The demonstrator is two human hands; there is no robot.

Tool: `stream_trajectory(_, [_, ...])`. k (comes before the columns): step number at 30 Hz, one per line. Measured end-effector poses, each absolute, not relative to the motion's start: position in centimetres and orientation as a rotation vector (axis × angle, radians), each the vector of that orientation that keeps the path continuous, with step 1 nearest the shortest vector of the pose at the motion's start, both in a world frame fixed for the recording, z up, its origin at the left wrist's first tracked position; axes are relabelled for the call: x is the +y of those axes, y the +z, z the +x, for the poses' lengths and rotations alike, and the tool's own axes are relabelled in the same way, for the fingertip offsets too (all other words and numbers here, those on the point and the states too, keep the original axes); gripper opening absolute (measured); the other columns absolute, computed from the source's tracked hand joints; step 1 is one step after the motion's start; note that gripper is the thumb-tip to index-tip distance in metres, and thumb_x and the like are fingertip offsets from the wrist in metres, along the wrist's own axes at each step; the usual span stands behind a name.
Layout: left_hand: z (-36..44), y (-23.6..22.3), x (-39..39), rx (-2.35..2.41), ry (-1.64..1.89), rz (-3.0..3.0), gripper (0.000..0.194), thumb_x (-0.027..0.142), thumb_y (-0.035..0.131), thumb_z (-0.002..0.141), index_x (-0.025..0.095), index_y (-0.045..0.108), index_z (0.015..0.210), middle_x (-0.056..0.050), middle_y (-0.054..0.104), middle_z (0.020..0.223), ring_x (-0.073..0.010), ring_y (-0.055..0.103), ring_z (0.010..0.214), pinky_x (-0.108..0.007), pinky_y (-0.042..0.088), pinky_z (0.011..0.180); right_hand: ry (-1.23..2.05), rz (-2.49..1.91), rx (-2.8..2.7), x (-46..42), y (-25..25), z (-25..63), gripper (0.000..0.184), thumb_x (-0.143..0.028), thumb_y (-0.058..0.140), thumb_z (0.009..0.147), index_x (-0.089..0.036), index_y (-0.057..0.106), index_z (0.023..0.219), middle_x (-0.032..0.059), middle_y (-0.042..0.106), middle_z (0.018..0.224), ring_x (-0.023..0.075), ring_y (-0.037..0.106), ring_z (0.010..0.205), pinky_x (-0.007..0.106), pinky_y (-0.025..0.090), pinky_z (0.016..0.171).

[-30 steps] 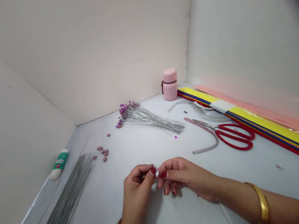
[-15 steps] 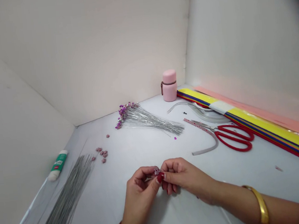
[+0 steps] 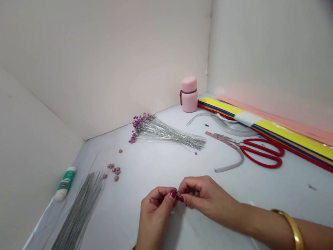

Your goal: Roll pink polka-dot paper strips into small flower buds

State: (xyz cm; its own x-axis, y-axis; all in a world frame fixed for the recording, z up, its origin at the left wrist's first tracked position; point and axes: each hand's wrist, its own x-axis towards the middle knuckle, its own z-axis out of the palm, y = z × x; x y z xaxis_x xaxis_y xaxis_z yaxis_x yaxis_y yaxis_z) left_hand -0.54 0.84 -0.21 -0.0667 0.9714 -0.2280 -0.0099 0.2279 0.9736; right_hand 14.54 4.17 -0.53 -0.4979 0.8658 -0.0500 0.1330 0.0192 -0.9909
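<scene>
A white table (image 3: 147, 168) is enclosed by pale walls (image 3: 124, 58). Left hand (image 3: 155, 212): thumb and forefinger pinched together on a tiny piece (image 3: 178, 193), held low at centre and mostly covered by the fingertips. Right hand (image 3: 208, 195): thumb and forefinger clamped on the same piece, tips met with the left's. A gold bangle (image 3: 293, 230) is worn on the right forearm. Leftward: pink bits (image 3: 114, 170), scattered near grey wires (image 3: 70, 228); one green-and-white tube (image 3: 66, 183), laid down. Beyond: purple-tipped wire stems (image 3: 171, 134), bunched. Rightward: red-handled scissors (image 3: 247, 151), placed by a curved strip (image 3: 229, 168); coloured sheets (image 3: 290, 130), stacked; one pink flask (image 3: 190, 99), stood upright.
</scene>
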Motion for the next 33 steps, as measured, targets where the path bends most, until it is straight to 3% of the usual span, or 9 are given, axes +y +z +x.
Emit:
stream_trajectory(9, [-1.1,-0.3,0.4,1.311,1.229,1.596,0.011,0.014,0.056,0.075,0.018,0.065,0.077,-0.004,0.064,0.078,-0.0154,0.058,0.075,-0.025,0.045,0.069,2.044,-0.965,-1.239,4.3,0.2,14.5,0.032,-0.044,0.050,0.076,-0.013,0.055,0.068,0.0014,0.060,0.060,0.0090,0.054,0.051,0.019,0.036,0.048])
stream_trajectory(14, [-0.6,-0.1,0.3,1.299,1.232,1.440,0.008,0.015,0.059,0.073,0.017,0.065,0.078,-0.006,0.064,0.083,-0.0171,0.060,0.079,-0.026,0.047,0.072,2.056,-0.958,-1.131,4.3,0.2,14.5,0.024,-0.036,0.062,0.069,-0.012,0.057,0.069,0.0000,0.060,0.056,0.0069,0.052,0.048,0.018,0.035,0.048])
stream_trajectory(18, [-0.1,-0.2,0.3,1.247,1.212,1.110,0.014,0.019,0.063,0.070,0.016,0.061,0.084,-0.006,0.064,0.082,-0.0160,0.061,0.071,-0.025,0.049,0.064,1.960,-0.965,-1.177,4.4,0.3,14.5,0.023,-0.035,0.063,0.069,-0.012,0.059,0.071,-0.0004,0.060,0.056,0.0067,0.050,0.048,0.018,0.034,0.047])
stream_trajectory(26, [0.1,-0.3,0.4,1.267,1.174,1.011,0.010,0.019,0.065,0.069,0.014,0.064,0.077,-0.004,0.068,0.072,-0.0132,0.060,0.067,-0.022,0.048,0.064,1.894,-0.987,-1.276,4.5,0.1,14.5,0.018,-0.030,0.061,0.070,-0.013,0.058,0.071,-0.0016,0.058,0.055,0.0070,0.050,0.049,0.019,0.035,0.048])
stream_trajectory(33, [-0.4,0.2,0.5,1.290,1.154,1.411,0.013,0.016,0.058,0.073,0.017,0.066,0.084,-0.005,0.066,0.076,-0.0159,0.061,0.071,-0.024,0.048,0.065,2.067,-0.961,-1.133,4.6,0.3,14.8,0.019,-0.031,0.061,0.070,-0.013,0.056,0.070,-0.0006,0.060,0.056,0.0065,0.050,0.047,0.018,0.033,0.047])
